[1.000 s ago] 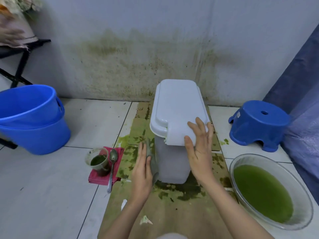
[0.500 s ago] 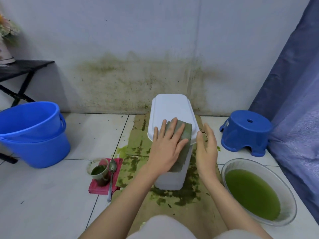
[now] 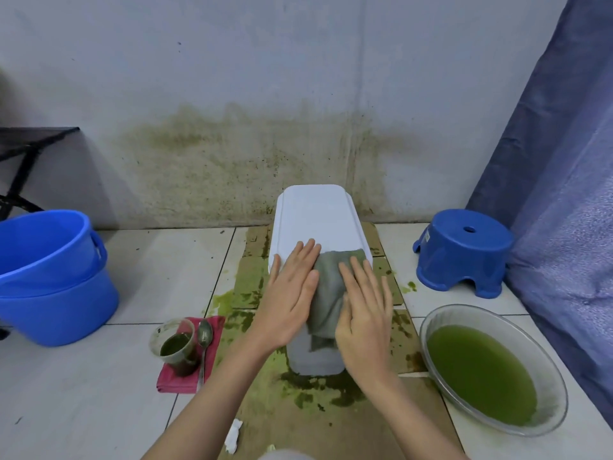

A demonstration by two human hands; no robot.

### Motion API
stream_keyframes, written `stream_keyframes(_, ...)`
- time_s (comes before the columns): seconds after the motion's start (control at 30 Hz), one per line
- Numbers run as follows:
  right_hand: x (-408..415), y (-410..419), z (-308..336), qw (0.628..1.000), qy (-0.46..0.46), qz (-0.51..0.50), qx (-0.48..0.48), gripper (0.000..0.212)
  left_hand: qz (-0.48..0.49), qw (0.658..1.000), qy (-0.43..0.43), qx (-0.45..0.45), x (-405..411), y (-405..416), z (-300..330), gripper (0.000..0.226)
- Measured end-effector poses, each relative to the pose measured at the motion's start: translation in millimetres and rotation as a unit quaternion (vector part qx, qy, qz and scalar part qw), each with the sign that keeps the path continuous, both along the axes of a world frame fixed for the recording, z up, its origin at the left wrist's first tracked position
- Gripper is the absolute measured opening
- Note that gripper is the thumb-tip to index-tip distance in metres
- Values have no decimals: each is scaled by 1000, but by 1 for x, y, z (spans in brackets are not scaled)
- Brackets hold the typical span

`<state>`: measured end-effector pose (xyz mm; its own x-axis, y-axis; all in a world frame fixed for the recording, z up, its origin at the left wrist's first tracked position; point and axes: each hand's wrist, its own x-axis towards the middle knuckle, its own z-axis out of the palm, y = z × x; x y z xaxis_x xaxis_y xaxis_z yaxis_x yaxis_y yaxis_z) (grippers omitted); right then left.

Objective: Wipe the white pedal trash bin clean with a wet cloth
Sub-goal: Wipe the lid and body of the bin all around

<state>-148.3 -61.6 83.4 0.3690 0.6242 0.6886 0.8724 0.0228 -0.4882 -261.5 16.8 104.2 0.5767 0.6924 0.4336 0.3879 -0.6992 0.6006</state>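
You won't find any text, brand, number or sign here that can be read. The only candidate is a small pale sticker (image 3: 427,237) on the left side of the blue stool (image 3: 464,250); whatever is printed on it is too small and blurred for you to make out. The lid of the white pedal trash bin (image 3: 315,217) shows you plain white plastic with no visible marking. The stacked blue buckets (image 3: 49,283) and the clear bowl (image 3: 550,386) of green liquid show you no lettering either.
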Motion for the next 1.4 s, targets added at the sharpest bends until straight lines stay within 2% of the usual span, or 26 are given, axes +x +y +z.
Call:
stream_keyframes(0.13,-10,13,0,987,146,64,-31,46,25,999,9,35,11,3,-5,55)
stream_keyframes(0.27,6,54,15,986,146,72,-30,70,53,998,-16,32,31,31,10,49)
stream_keyframes(0.37,35,95,28,983,163,83,-9,57,68,996,-44,25,49,65,31,50)
stream_keyframes(0.5,54,132,16,951,262,156,50,44,94,991,-76,61,69,109,51,61)
stream_keyframes(0.57,54,143,-8,954,261,139,50,51,103,988,-86,80,77,126,56,64)
stream_keyframes(0.67,49,145,-57,972,224,65,33,53,108,983,-118,86,86,144,60,61)
stream_keyframes(0.77,38,135,-88,974,221,52,-7,56,106,980,-147,79,90,158,63,59)
stream_keyframes(0.9,42,155,-59,973,228,9,-20,59,101,980,-160,64,94,168,65,43)
stream_keyframes(1.07,72,194,0,954,294,54,27,62,99,980,-168,51,98,173,68,34)
stream_keyframes(1.23,55,183,-35,966,250,40,47,52,93,978,-182,36,91,176,66,36)
stream_keyframes(1.3,50,170,-52,962,267,40,27,52,87,978,-188,32,88,175,65,37)
stream_keyframes(1.4,57,169,-43,947,319,31,11,54,96,978,-178,45,92,167,64,40)
